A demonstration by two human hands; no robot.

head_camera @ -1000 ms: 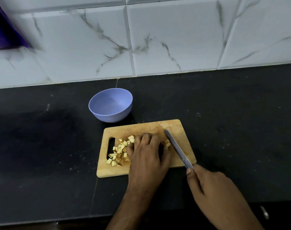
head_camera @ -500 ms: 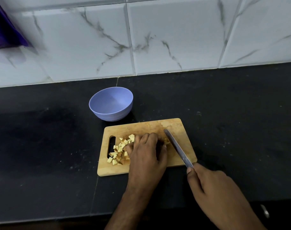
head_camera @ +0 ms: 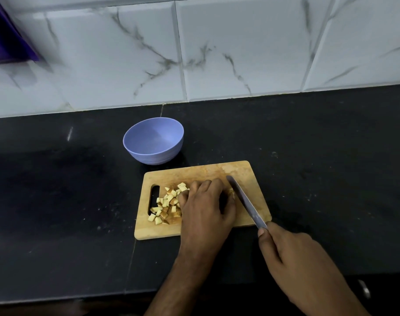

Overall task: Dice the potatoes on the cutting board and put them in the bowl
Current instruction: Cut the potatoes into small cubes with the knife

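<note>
Head view: your diced potato (head_camera: 166, 206) — pale cubes, some with brown skin — lies heaped on the cutting board (head_camera: 217, 171). Your left hand (head_camera: 205, 208) curls over a potato piece, mostly hidden. Your right hand (head_camera: 294, 258) grips the knife (head_camera: 244, 198). The bowl (head_camera: 153, 140) stands just beyond — no legible writing.

Board (head_camera: 201, 172) on counter (head_camera: 331, 156); bowl (head_camera: 153, 140) just beyond its far-left corner; dice (head_camera: 167, 205) on board's left; knife (head_camera: 245, 200) on right.

The bowl (head_camera: 153, 140) was lavender, the tabletop (head_camera: 331, 156) black. The cutting board (head_camera: 194, 173) was tan wood; white wall tiles (head_camera: 240, 49) carried grey veining.
</note>
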